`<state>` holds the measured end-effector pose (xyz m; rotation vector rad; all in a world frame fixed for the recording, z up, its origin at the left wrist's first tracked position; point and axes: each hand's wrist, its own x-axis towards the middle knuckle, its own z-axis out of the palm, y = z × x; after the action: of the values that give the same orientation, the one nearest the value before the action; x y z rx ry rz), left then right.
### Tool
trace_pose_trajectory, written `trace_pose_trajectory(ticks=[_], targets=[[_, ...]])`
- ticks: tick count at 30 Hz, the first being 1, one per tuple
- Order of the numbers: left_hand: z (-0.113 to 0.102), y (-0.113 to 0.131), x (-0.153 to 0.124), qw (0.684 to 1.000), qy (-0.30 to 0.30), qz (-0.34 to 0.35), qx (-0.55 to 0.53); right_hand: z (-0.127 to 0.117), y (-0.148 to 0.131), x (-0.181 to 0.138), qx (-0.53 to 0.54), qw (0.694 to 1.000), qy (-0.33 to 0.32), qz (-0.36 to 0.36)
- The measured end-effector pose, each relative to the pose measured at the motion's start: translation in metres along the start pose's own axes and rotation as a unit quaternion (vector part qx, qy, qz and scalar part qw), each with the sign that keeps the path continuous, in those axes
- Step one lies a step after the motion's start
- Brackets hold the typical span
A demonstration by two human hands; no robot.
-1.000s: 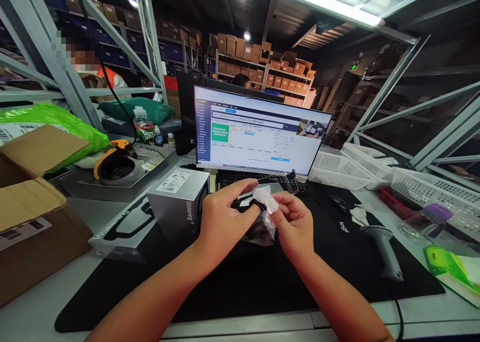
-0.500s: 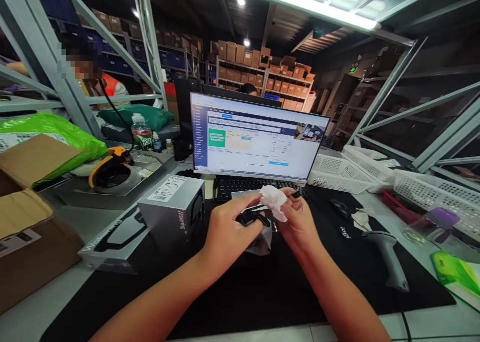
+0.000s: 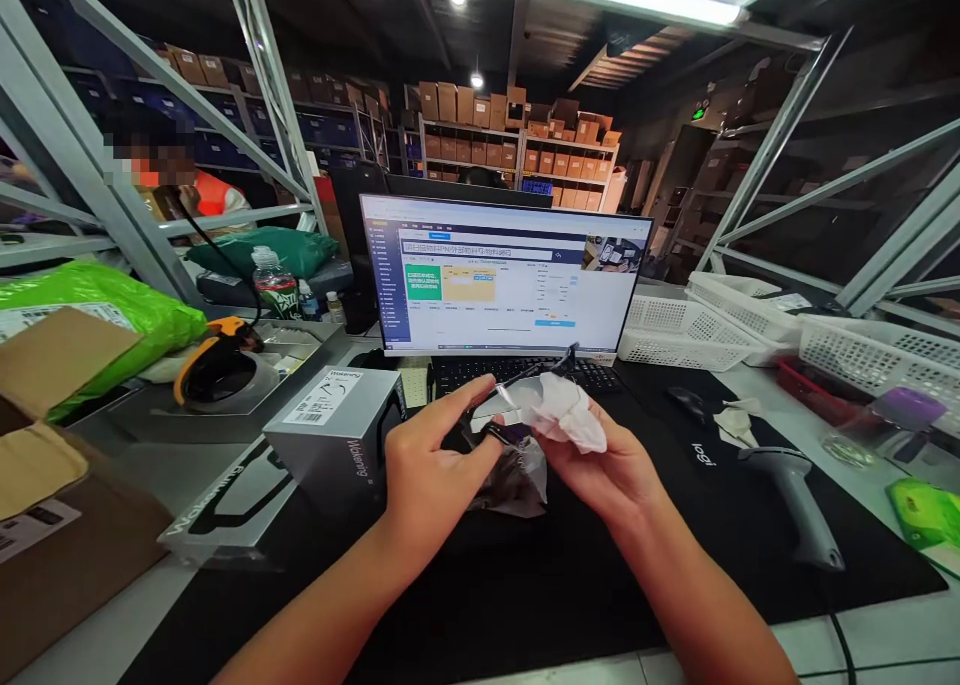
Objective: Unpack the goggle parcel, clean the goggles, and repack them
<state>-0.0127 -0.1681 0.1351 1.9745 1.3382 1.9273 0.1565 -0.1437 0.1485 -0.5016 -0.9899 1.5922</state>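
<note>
My left hand (image 3: 435, 457) pinches a pair of dark-framed glasses (image 3: 498, 431) between thumb and fingers, one temple arm pointing up toward the monitor. A crumpled white tissue (image 3: 574, 417) is gripped in my right hand (image 3: 611, 477), pressed up against the glasses from the right. The tissue covers part of the lens area. Below both hands, a clear plastic bag (image 3: 521, 487) lies on the black desk mat (image 3: 480, 595). Left of my hands stands a grey box (image 3: 334, 425) with a white label, beside a flatter grey box (image 3: 232, 500) picturing eyewear.
A monitor (image 3: 510, 275) and keyboard (image 3: 450, 373) are behind my hands. To the right are a mouse (image 3: 687, 403), a barcode scanner (image 3: 799, 505) and white baskets (image 3: 682, 330). At left are a cardboard box (image 3: 67, 525), orange-black goggles (image 3: 214, 365) and a bottle (image 3: 274, 283). A person sits beyond the rack.
The tissue has come lower and now lies against the glasses, which have turned so one temple arm points up. Both hands shifted slightly, and the camera view has moved a little.
</note>
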Motion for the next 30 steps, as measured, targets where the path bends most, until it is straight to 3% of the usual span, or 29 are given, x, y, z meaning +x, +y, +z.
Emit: trace_pose_trajectory(ticks=[3,7,10,14,20,26,30], targets=[[0.0,-0.003,0.0,1.0,0.002,-0.019,-0.021,0.008,0.01,-0.003,0.012,1.0,0.016,-0.015],[0.0,-0.005,0.0,1.0,-0.009,-0.014,-0.009,0.008,0.027,-0.007,-0.02,1.0,-0.011,0.009],[0.0,-0.003,0.0,1.0,-0.008,0.013,0.011,0.004,0.017,-0.006,0.008,0.999,-0.024,0.024],[0.002,0.0,-0.002,0.998,-0.003,0.056,0.034,0.006,-0.001,-0.006,0.069,0.998,0.006,0.005],[0.005,-0.006,-0.004,0.995,0.009,0.085,0.059,0.012,0.015,-0.01,0.071,0.997,0.015,0.01],[0.004,-0.004,-0.003,0.993,-0.015,0.09,0.073,0.007,0.002,-0.002,0.176,0.984,0.005,0.009],[0.003,-0.002,-0.002,0.989,0.025,0.104,0.1,0.0,0.012,-0.001,0.123,0.991,-0.02,0.049]])
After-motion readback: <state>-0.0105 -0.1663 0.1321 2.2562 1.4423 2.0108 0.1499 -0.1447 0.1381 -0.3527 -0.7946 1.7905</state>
